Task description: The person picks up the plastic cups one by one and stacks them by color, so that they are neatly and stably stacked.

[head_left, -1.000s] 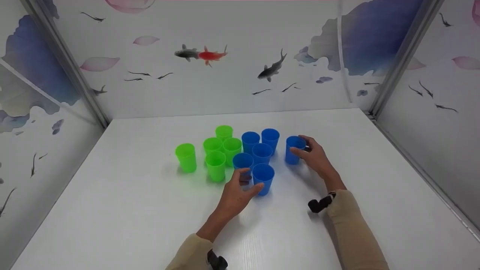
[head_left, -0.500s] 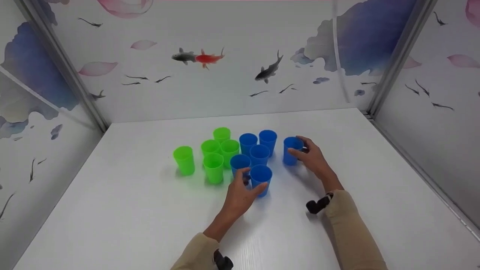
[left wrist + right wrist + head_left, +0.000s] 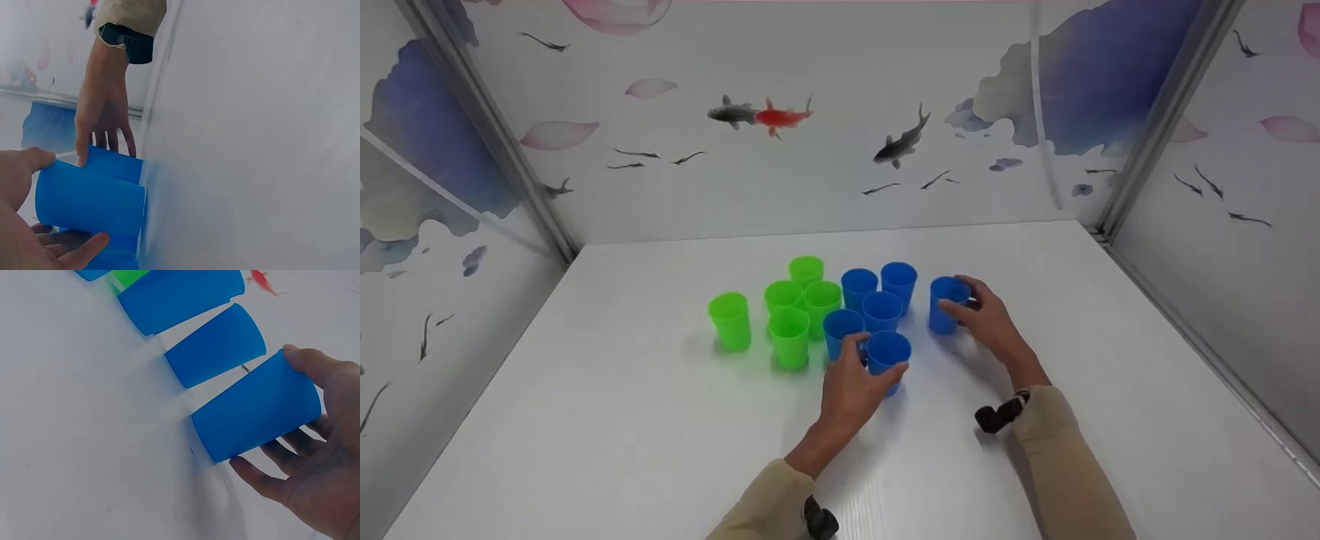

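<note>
My left hand [image 3: 855, 386] holds the nearest blue cup [image 3: 889, 347] from the left, thumb on its near side and fingers between it and its neighbour. In the left wrist view, the thumb meets that cup [image 3: 90, 197] near the rim, with fingers along the opposite side. Farther right, my right hand [image 3: 994, 319] grips another upright blue cup [image 3: 941, 319], set apart from the group. The right wrist view has the thumb at the rim of this cup [image 3: 259, 408] and the fingers round its far side.
Several more blue cups [image 3: 882, 311] stand upright close together in the middle of the white table [image 3: 607, 405]. Left of them is a cluster of green cups [image 3: 790, 341], plus a lone green cup [image 3: 730, 322]. Printed panels [image 3: 810, 180] enclose the table's back and sides.
My left hand has moved right and closed in round the nearest blue cup, which has shifted slightly right from its neighbour. My right hand and its cup stay about where they were.
</note>
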`<state>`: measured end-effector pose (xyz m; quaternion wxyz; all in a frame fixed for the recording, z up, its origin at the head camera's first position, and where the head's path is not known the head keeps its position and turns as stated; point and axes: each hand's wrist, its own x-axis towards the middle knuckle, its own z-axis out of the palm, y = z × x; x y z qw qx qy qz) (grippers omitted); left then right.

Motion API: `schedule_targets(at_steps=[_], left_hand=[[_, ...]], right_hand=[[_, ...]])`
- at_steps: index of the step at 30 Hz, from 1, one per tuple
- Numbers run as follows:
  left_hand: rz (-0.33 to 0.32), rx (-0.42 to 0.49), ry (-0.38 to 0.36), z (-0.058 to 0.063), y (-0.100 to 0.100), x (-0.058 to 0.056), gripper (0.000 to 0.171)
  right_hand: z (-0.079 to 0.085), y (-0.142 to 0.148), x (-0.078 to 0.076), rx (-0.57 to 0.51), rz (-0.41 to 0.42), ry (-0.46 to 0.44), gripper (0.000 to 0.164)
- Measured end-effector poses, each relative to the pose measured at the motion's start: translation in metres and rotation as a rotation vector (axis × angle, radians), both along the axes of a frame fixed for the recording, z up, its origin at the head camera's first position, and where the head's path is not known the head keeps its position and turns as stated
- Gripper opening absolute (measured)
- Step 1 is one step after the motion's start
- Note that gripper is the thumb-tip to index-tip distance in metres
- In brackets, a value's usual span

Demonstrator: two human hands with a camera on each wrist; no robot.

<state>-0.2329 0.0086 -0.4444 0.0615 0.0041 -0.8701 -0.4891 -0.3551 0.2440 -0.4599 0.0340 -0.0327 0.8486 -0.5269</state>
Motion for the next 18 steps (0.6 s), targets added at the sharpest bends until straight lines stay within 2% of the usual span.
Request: schedule_targets(at_steps=[5,11,14,18], left_hand=[[-0.009,-0.017,0.028,0.015,0.002,-0.003,0.069],[-0.046,0.031,0.026,0.037,0.002,-0.012,0.070],[-0.088,0.058,0.027,0.050,0.001,-0.018,0.071],[-0.161,0.091,-0.009,0.070,-0.001,-0.030,0.074]], right_hand=[[0.000,0.001,0.000,0.004,-0.002,0.005,0.091],[0.002,0.001,0.000,0.001,0.000,0.005,0.095],[0.001,0.001,0.001,-0.001,0.000,-0.008,0.095],[0.000,0.002,0.002,-0.007,0.002,-0.012,0.093]])
